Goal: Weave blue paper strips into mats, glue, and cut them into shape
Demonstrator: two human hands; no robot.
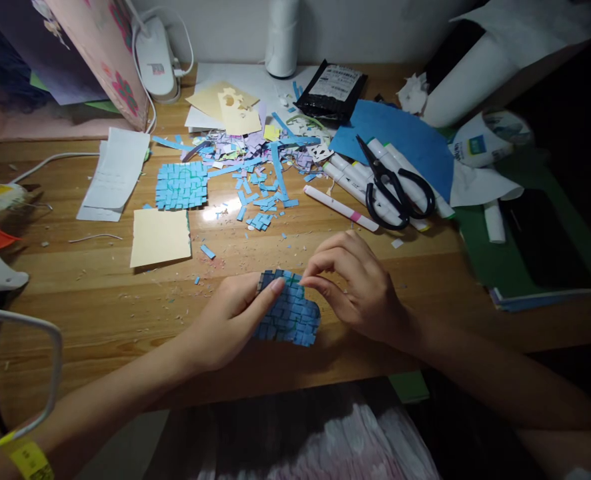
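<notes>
A small woven mat of blue paper strips [293, 317] with green marks is held above the table's near edge. My left hand [230, 317] grips its left side, the thumb on top and the fingers hidden underneath. At the mat's upper right edge, my right hand [358, 283] pinches with thumb and forefinger; whatever lies between those fingertips is too small to make out. Farther back on the table lies a second, lighter blue woven mat [181, 185]. In front of it rests a cream paper square [160, 237].
Blue and purple paper scraps [260, 180] cover the middle of the table. Black scissors [395, 187] lie on several white markers [360, 180] at right, beside blue paper [395, 140]. White paper slips [114, 173] lie at left. A white wire frame [50, 333] stands near my left forearm.
</notes>
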